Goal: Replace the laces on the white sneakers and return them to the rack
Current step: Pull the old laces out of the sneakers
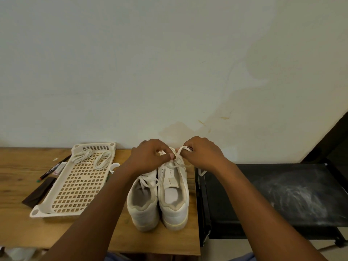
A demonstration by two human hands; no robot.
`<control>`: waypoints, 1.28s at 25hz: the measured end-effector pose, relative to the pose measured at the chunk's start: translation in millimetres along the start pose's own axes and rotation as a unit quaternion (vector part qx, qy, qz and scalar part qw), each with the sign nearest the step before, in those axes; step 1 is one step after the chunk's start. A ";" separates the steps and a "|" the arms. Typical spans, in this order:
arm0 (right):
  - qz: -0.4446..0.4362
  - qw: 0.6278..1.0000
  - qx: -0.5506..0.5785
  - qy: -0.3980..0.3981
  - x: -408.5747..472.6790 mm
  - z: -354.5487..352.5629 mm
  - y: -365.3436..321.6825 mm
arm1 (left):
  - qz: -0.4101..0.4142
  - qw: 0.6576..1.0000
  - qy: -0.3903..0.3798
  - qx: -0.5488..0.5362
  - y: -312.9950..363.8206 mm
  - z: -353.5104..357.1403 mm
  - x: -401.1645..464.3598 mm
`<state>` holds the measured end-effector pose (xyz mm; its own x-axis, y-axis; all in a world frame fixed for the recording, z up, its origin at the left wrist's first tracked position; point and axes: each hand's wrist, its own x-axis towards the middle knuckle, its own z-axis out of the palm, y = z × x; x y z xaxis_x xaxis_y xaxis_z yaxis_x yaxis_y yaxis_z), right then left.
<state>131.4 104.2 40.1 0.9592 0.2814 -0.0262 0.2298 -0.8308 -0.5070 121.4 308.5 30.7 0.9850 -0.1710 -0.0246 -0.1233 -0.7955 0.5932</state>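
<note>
while the flat white lace (182, 150) is pinched at both sides, by the left hand (148, 157) with thumb and curled fingers and by the right hand (202, 154) with a loop drawn up out of its closed grip, the risk lies in the knot: if one side is pulled harder, an end could be dragged back out of the top eyelets of the right white leather sneaker (174, 193), or the bow could be left slack. directly beneath the grip this sneaker stands heel toward the person, touching the left white sneaker (143, 200), which could be nudged by a forearm. left of the grip, a cream perforated plastic tray (75, 187) holding a coil of off-white laces (94, 157) is kept just apart. right of the grip, the brown wooden worktop (17, 178) ends close beside the shoes, so little margin is left there. beyond that edge the black dusty rack shelf (282, 194) lies bare where visible, giving room for the pair's return.
</note>
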 end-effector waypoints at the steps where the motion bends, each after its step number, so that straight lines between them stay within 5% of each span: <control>1: -0.004 1.000 0.026 0.006 -1.5 -2.1 -1.4 | -0.003 1.000 0.007 -0.008 0.8 -4.7 -1.2; 5: -0.022 0.989 0.148 0.008 -8.7 -13.7 -10.9 | -0.042 0.999 0.023 -0.013 -8.1 -19.3 -8.9; 9: 0.042 0.945 0.322 -0.043 -9.6 -16.7 -25.5 | 0.021 0.997 -0.016 -0.067 8.5 -18.3 -16.6; 13: 0.030 0.919 0.394 0.005 -10.5 -24.3 -28.0 | 0.057 0.987 0.018 -0.150 20.1 -27.1 -18.1; 20: -0.002 0.951 0.310 0.001 -13.4 -13.8 -33.6 | 0.117 0.967 0.127 -0.187 32.8 -28.0 -22.2; 28: 0.003 0.965 0.264 0.009 -9.0 2.9 -35.2 | 0.069 0.983 0.164 -0.054 32.7 -20.0 -23.5; 32: -0.005 0.957 0.288 -0.021 -12.9 -4.6 -35.9 | -0.048 0.962 0.264 -0.043 6.3 -34.5 -20.2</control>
<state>111.5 128.2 62.6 0.9471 0.3176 -0.0470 0.0993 -0.4292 -0.8977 104.9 327.0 62.7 0.9182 0.2383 0.3164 -0.0404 -0.7382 0.6733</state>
